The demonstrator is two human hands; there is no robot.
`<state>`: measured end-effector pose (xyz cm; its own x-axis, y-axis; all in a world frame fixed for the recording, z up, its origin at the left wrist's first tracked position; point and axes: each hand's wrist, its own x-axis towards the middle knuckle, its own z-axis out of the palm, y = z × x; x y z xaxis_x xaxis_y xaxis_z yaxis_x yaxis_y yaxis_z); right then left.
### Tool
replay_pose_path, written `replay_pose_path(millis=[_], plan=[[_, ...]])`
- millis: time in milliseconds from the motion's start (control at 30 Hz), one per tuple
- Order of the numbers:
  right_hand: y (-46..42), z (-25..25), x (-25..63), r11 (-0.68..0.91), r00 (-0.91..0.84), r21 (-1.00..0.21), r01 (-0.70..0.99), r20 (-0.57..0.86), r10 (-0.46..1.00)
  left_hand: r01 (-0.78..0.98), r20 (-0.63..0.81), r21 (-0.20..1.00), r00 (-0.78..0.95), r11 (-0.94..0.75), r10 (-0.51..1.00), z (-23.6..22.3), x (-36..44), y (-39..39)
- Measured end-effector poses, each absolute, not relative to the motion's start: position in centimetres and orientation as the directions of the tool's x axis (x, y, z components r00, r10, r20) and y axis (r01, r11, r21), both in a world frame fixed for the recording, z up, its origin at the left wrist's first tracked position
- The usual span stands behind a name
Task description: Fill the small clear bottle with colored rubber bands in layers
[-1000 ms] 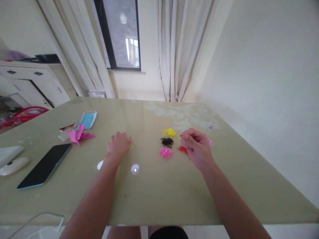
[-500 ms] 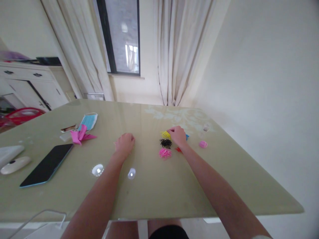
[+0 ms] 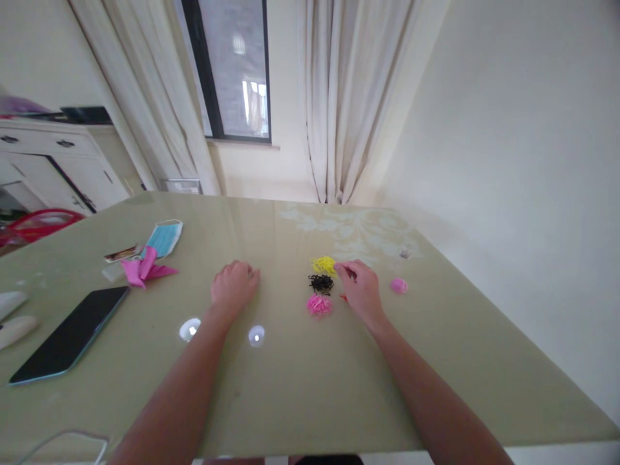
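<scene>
My left hand [image 3: 235,284] rests on the table with its fingers curled closed. Whatever may be inside it is hidden. At the right edge of a pile of small yellow bands [image 3: 323,265] is my right hand [image 3: 359,285], thumb and fingertips pinched together. I cannot make out anything between them. Below the yellow pile lie a pile of black bands [image 3: 320,283] and a pile of pink bands [image 3: 320,305]. A bit of red [image 3: 343,297] shows under the right hand, which covers the rest. To its right sits a small pink object [image 3: 399,285].
On the left of the table [image 3: 290,387] lie a black-screened tablet [image 3: 70,332], pink folded material [image 3: 145,268], a blue face mask [image 3: 165,239] and a pale rounded device [image 3: 17,330]. A white cable [image 3: 72,433] runs near the front edge. A wall [image 3: 527,194] borders the right side.
My right hand has moved right and slightly down, off the yellow pile, and now hides the blue bit. My left hand stays almost in place. The view has shifted slightly.
</scene>
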<state>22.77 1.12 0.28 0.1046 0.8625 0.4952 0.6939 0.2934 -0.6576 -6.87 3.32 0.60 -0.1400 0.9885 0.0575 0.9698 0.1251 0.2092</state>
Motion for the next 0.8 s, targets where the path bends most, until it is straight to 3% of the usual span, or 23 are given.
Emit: replay_pose_path(millis=[200,233,300,367,433,500,600,800], plan=[[1.2,0.0,22.7,0.288,0.098,-0.668,0.686,0.477,0.873,0.980,0.149,0.198,-0.054,0.024,0.987,0.2,-5.7,3.7],[1.1,0.2,22.6,0.295,0.103,-0.682,0.670,0.478,0.872,0.965,0.184,0.263,-0.030,-0.020,0.982,0.3,-5.5,3.7],[0.7,0.7,22.4,0.317,0.109,-0.720,0.617,0.478,0.872,0.848,0.279,0.502,0.029,-0.171,0.960,1.0,-5.0,3.4],[0.1,1.6,22.0,0.350,0.098,-0.759,0.550,0.474,0.875,0.564,0.395,0.743,0.067,-0.361,0.916,2.3,-4.2,2.3],[-0.8,2.4,21.6,0.394,0.061,-0.781,0.485,0.480,0.875,0.285,0.495,0.821,0.075,-0.495,0.865,3.9,-3.2,0.7],[-1.7,3.2,21.1,0.447,0.001,-0.788,0.424,0.494,0.869,0.138,0.523,0.836,0.092,-0.530,0.848,5.2,-2.2,-1.1],[-3.0,3.7,20.8,0.544,-0.116,-0.777,0.317,0.538,0.835,0.060,0.535,0.836,0.136,-0.546,0.834,6.1,-0.9,-2.9],[-4.2,4.3,20.4,0.590,-0.196,-0.768,0.248,0.557,0.807,0.205,0.559,0.764,0.264,-0.612,0.786,5.5,-0.4,-3.0]])
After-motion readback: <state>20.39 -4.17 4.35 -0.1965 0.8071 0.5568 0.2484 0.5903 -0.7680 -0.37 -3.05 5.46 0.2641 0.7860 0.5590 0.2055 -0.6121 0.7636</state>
